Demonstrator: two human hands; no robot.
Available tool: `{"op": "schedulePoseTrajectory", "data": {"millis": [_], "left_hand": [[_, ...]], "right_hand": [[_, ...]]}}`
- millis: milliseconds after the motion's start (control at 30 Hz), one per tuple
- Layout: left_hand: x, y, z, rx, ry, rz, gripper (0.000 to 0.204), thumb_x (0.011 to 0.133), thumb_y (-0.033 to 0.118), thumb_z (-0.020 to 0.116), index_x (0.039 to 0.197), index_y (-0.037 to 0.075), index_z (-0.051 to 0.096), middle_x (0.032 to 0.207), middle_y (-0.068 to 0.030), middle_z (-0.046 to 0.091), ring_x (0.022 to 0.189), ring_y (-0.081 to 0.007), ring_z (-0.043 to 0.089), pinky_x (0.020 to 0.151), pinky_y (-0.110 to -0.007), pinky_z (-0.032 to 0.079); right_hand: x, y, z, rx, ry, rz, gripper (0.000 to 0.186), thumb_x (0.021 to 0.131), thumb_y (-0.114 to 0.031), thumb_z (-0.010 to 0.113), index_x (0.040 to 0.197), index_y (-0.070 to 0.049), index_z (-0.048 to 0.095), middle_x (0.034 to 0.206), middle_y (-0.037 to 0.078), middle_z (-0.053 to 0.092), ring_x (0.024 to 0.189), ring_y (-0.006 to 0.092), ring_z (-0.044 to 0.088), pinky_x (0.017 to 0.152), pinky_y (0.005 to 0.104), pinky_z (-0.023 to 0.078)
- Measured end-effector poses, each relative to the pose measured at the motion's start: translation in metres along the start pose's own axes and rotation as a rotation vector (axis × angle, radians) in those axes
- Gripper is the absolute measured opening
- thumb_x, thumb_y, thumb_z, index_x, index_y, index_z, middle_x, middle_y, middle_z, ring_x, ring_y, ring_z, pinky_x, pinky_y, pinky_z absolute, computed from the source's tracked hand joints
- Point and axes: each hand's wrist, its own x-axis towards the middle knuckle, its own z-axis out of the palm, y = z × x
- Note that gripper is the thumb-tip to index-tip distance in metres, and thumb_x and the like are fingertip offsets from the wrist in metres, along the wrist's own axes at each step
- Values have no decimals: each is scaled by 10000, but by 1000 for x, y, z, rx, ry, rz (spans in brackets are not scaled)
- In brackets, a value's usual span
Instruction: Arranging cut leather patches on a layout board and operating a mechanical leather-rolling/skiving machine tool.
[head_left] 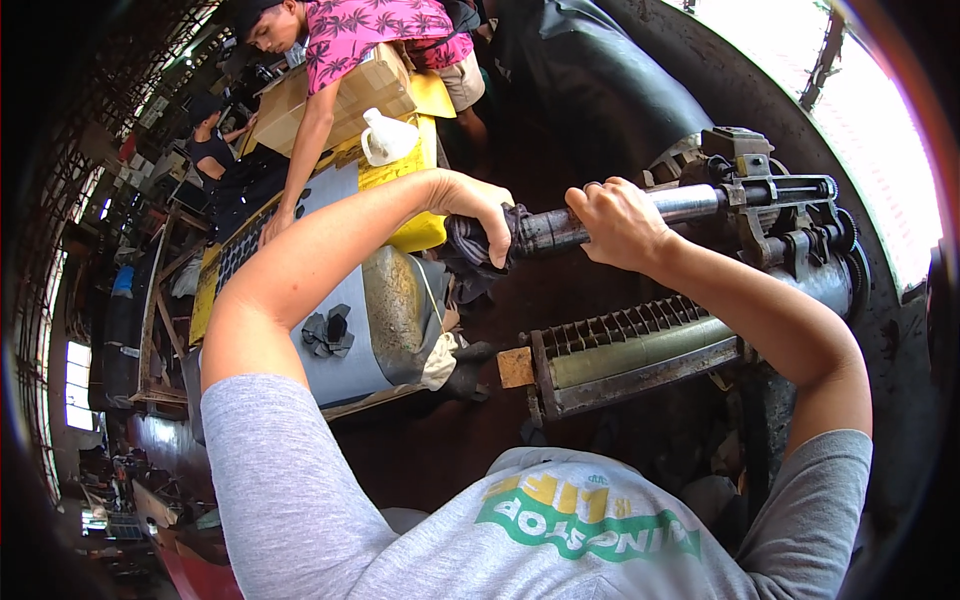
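Observation:
A long metal roller (685, 203) juts leftward from a machine (765, 245) at the right. My left hand (480, 215) is closed on a dark crumpled cloth (470, 260) at the roller's free end. My right hand (615, 222) grips the roller farther along, fingers curled over its top. Below it lies a lower unit (640, 360) with a row of metal blades and an olive bar, with a square tan block (515, 365) at its left end.
A co-worker in a pink shirt (340, 30) leans over a yellow-topped table with a cardboard box (335, 100), white jug (388, 137) and grey sheet (360, 360). Another person (210, 155) is behind. A black draped sheet (600, 80) stands beyond the machine.

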Motion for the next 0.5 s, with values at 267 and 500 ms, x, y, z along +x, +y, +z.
{"op": "schedulePoseTrajectory", "data": {"millis": [267, 500], "left_hand": [[-1, -11, 9, 185, 144, 136, 238, 575, 122, 762, 748, -2, 655, 698, -32, 662, 634, -83, 596, 612, -235, 481], [9, -50, 44, 174, 422, 289, 206, 598, 137, 739, 688, 12, 602, 622, -13, 596, 589, -81, 529, 564, -275, 448]], "right_hand": [[1, -1, -7, 31, -49, 26, 300, 604, -133, 705, 835, -26, 546, 725, 139, 619, 680, 282, 646, 660, 361, 520], [2, -3, -12, 75, -42, 59, 335, 588, -128, 722, 861, -16, 563, 762, 174, 628, 721, 324, 650, 677, 399, 529]]}}
